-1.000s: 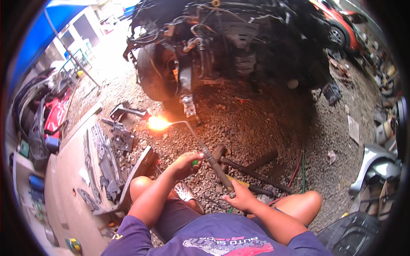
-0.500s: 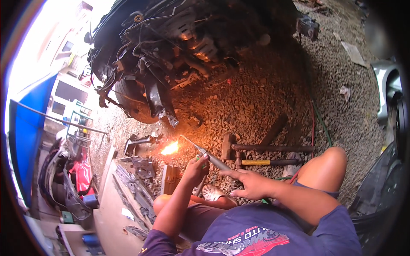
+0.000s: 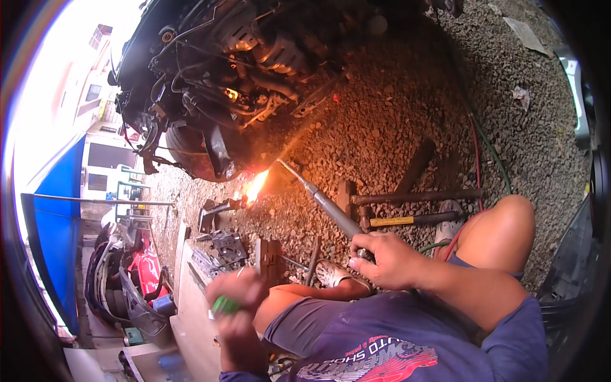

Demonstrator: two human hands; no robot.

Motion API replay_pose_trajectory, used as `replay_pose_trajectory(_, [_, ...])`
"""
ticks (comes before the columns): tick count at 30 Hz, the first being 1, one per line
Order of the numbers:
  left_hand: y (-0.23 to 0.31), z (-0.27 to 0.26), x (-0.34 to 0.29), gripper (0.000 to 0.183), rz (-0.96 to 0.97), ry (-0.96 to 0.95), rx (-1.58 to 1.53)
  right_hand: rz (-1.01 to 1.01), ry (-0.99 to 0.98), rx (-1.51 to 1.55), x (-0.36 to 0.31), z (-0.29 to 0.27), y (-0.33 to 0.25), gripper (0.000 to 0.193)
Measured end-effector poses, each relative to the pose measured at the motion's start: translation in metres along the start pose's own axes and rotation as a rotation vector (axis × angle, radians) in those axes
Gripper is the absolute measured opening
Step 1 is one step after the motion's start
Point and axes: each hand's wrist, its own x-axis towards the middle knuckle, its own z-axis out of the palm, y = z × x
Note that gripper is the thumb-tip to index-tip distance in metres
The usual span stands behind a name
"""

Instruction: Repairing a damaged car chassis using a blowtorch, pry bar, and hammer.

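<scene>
My right hand [image 3: 389, 260] is closed around the rear of a long grey gas torch [image 3: 337, 215]. Its thin tip points forward and left, over the gravel. An orange-white flame [image 3: 256, 186] burns ahead of the tip, beside a black metal bracket [image 3: 216, 214]. To the left, above my bent knee, my left hand [image 3: 243, 294] is smeared by motion. Its fingers are curled around a small bright green lighter [image 3: 226, 305], whose details are blurred. The left hand is well apart from the torch.
The stripped front of a vehicle [image 3: 245, 60] looms ahead. Right of the torch lie a hammer with a yellow-black handle [image 3: 407, 220] and a long-handled sledgehammer [image 3: 423, 196]. A red hose [image 3: 477, 153] and a green hose [image 3: 493, 153] cross the gravel. Loose metal parts [image 3: 223, 247] lie left.
My left hand has left the torch and moved down and left with the green lighter. The torch has shifted slightly right, its tip now farther forward. My view has shifted too.
</scene>
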Motion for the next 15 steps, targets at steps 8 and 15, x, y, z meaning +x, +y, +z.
replay_pose_trajectory(8, [0.156,0.057,0.058,0.016,1.179,-0.651,-1.012,0.038,-0.106,0.116,0.010,-0.002,-0.013,0.023])
replay_pose_trajectory(15, [0.149,0.048,0.050,0.017,1.128,-0.580,-0.936,-0.011,-0.053,0.139,0.011,0.001,-0.015,0.022])
